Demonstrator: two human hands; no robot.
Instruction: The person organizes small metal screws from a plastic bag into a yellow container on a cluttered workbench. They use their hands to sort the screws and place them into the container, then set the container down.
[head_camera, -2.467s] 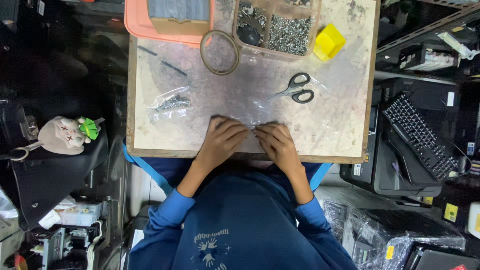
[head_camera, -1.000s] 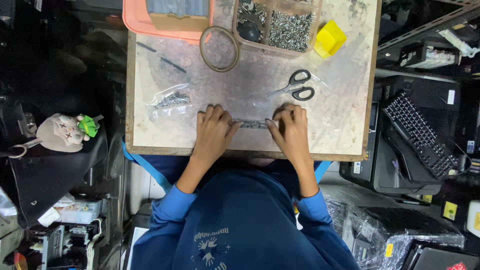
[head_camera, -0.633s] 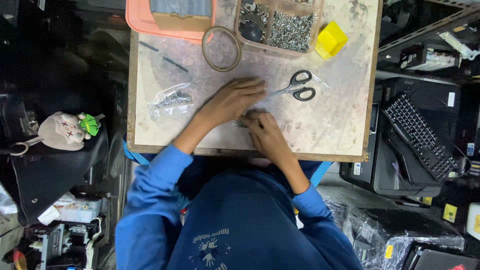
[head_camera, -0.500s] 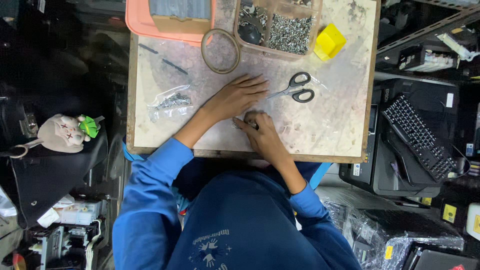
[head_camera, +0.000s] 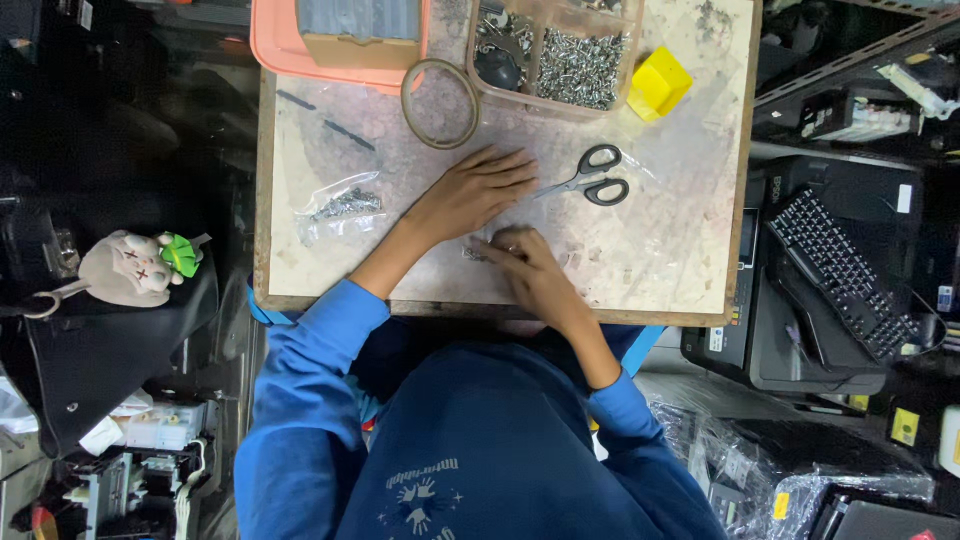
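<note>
My left hand (head_camera: 478, 190) lies flat on the worn tabletop (head_camera: 660, 270) with fingers spread, holding nothing. Its fingertips are just short of the blade tips of black-handled scissors (head_camera: 592, 180). My right hand (head_camera: 527, 266) is curled near the table's front edge, pinching a small clear bag of screws (head_camera: 478, 251) that pokes out on its left side. Most of that bag is hidden under the hand.
A second clear bag of screws (head_camera: 340, 206) lies to the left. At the back stand a tape ring (head_camera: 440, 103), a divided tray of screws (head_camera: 562, 58), a yellow block (head_camera: 658, 82) and a pink tray (head_camera: 290, 45). A keyboard (head_camera: 835, 270) sits off to the right.
Both hands were together at the front edge on the small bag. My left hand has let go and reached forward and right towards the scissors. My right hand stays on the bag.
</note>
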